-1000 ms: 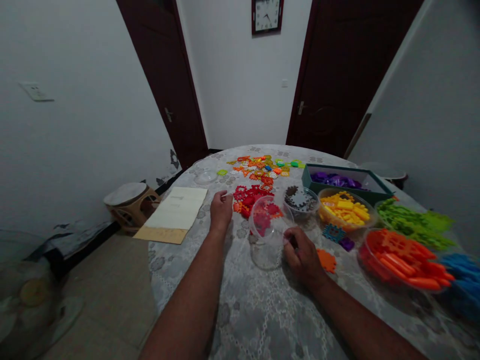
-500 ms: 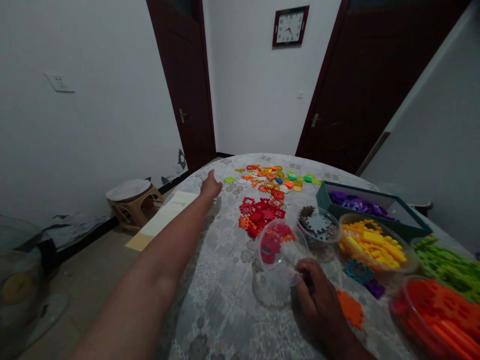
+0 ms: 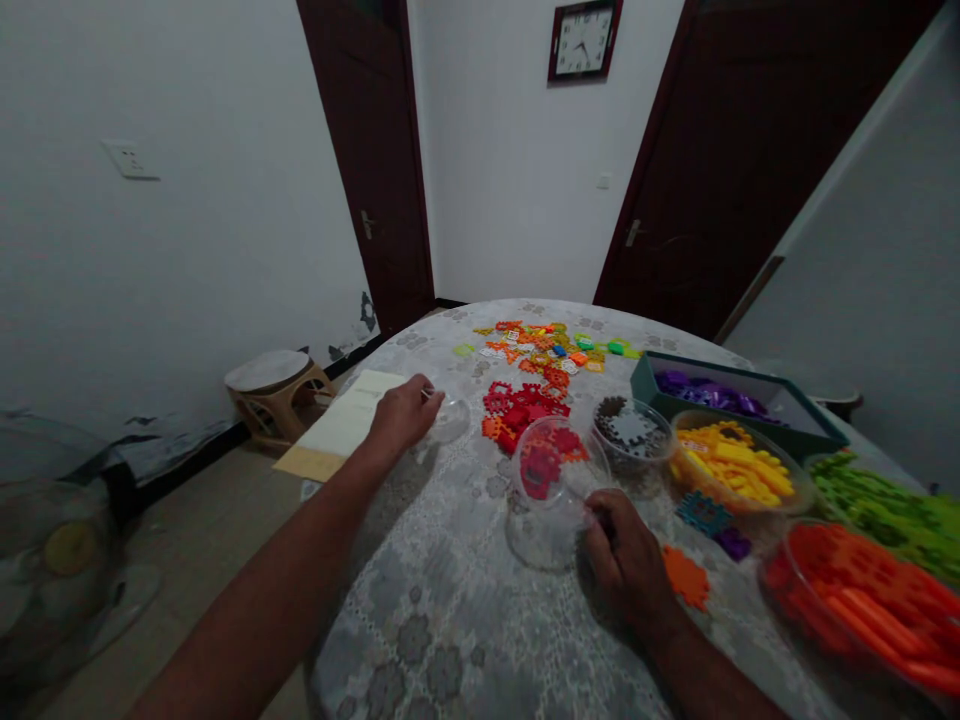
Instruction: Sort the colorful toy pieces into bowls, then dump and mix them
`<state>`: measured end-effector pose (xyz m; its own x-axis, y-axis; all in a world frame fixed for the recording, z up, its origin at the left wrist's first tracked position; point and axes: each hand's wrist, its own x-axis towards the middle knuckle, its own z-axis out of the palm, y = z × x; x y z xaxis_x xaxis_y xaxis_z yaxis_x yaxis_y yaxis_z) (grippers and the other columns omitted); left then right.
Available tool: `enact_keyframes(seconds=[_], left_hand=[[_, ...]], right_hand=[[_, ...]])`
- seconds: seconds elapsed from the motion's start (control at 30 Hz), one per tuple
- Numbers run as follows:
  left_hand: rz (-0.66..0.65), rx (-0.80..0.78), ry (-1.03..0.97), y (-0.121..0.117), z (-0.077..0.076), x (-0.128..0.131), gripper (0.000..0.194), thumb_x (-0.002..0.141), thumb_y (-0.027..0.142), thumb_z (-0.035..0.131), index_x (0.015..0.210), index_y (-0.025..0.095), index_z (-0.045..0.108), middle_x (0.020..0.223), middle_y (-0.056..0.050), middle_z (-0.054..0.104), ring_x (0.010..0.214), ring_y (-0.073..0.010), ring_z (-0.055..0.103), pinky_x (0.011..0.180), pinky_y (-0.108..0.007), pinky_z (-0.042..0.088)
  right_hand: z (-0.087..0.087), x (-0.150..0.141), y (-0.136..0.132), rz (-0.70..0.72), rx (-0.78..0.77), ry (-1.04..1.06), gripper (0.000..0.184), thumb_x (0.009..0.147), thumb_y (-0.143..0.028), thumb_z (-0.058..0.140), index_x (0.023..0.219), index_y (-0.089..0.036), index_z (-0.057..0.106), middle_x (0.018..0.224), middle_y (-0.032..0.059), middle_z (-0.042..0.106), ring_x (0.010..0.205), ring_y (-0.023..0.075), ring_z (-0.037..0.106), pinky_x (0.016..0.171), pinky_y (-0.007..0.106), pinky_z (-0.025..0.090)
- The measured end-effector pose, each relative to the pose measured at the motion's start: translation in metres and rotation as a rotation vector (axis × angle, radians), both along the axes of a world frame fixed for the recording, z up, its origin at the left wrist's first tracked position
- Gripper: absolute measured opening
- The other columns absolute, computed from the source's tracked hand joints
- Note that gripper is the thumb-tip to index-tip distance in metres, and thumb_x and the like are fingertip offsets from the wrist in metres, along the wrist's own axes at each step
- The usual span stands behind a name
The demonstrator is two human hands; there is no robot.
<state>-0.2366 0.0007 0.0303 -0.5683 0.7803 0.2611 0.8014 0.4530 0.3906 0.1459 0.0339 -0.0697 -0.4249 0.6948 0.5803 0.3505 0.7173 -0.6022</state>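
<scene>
From where I stand, the person's right hand point(image 3: 628, 555) has its fingers closed on the edge of a clear tub point(image 3: 576, 488), which leans at a tilt over the near middle of the worktop point(image 3: 450, 610), with red pieces point(image 3: 525, 397) just beyond, some showing through its plastic. The left hand point(image 3: 397, 413) reaches out by a sheet of paper point(image 3: 351, 415), fingertips pinching the rim of what looks like a clear lid point(image 3: 452, 420); whether the lid touches the cloth, I can't tell. A flat orange piece point(image 3: 685, 577) lies just beside the right hand. Past it sit yellow pieces point(image 3: 739, 465) in another tub, near a dark green box point(image 3: 811, 427) holding purple ones.
</scene>
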Motion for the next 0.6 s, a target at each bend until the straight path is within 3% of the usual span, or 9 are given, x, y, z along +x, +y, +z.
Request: enact_keyframes(seconds=[0.13,0.23,0.3,0.4,0.5,0.6], left_hand=[[-0.133,-0.098,-0.055,-0.064,-0.016,0.044,0.022,0.101,0.042,0.062,0.108,0.024,0.071,0.102,-0.007,0.082,0.096,-0.0241,0.075,0.080,-0.031,0.049],[-0.163,-0.079,-0.115,-0.091,-0.026,0.064,0.019,0.101,0.037,0.061,0.112,0.023,0.070,0.098,-0.006,0.080,0.092,-0.0226,0.075,0.080,-0.031,0.049],[-0.198,-0.022,-0.155,-0.101,-0.033,0.071,0.022,0.100,0.033,0.062,0.119,0.023,0.068,0.097,-0.004,0.079,0.090,-0.0215,0.074,0.082,-0.031,0.050],[-0.189,0.120,-0.156,-0.109,-0.042,0.075,0.038,0.097,0.031,0.065,0.135,0.024,0.062,0.100,-0.004,0.077,0.091,-0.0213,0.074,0.086,-0.033,0.053],[-0.137,0.249,-0.151,-0.113,-0.048,0.076,0.046,0.095,0.030,0.065,0.140,0.024,0.058,0.111,-0.006,0.074,0.090,-0.0204,0.074,0.088,-0.034,0.056],[-0.096,0.309,-0.197,-0.118,-0.047,0.077,0.042,0.093,0.030,0.065,0.134,0.023,0.058,0.114,-0.007,0.074,0.083,-0.0190,0.073,0.084,-0.035,0.058]], right_hand=[[-0.004,0.002,0.003,-0.006,0.012,0.029,0.015,0.100,-0.028,0.054,0.112,-0.024,0.062,0.097,0.0035,0.067,0.082,0.0194,0.066,0.076,0.032,0.054],[0.003,-0.001,0.002,-0.043,0.001,0.072,0.017,0.102,-0.033,0.054,0.112,-0.022,0.063,0.098,0.0043,0.069,0.081,0.0194,0.066,0.076,0.032,0.054],[0.018,-0.011,-0.001,-0.044,-0.010,0.094,0.020,0.103,-0.036,0.054,0.112,-0.022,0.064,0.096,0.0044,0.070,0.079,0.0193,0.065,0.075,0.032,0.053],[0.051,-0.043,-0.007,0.026,-0.025,0.107,0.023,0.104,-0.037,0.054,0.114,-0.021,0.066,0.097,0.0051,0.071,0.080,0.0198,0.065,0.078,0.033,0.053],[0.082,-0.092,-0.008,0.106,-0.046,0.101,0.022,0.105,-0.035,0.053,0.114,-0.021,0.067,0.106,0.0084,0.073,0.092,0.0219,0.068,0.087,0.034,0.053],[0.092,-0.139,-0.008,0.156,-0.063,0.012,0.021,0.103,-0.026,0.052,0.116,-0.020,0.067,0.112,0.0119,0.074,0.102,0.0243,0.068,0.095,0.037,0.053]])
